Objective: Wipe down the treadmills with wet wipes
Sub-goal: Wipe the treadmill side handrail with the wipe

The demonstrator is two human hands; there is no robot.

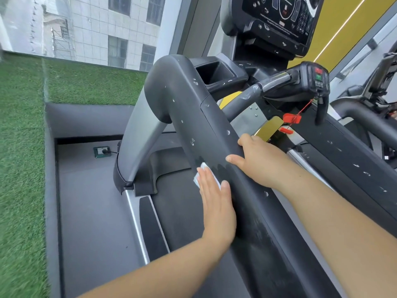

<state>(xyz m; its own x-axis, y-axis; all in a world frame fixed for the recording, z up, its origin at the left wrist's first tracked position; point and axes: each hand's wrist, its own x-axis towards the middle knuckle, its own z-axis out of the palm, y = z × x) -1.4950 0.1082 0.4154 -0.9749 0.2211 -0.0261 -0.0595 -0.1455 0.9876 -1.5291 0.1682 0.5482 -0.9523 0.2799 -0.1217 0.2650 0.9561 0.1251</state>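
Where the handrail hides the belt: red clip, perhaps a socket.

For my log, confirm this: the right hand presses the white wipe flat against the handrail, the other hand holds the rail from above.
Wrong hand. In the head view the left hand presses the white wipe flat against the handrail; the right hand holds the rail from above.

Two treadmills (the second at the right edge), two hands, one wipe, one red clip.
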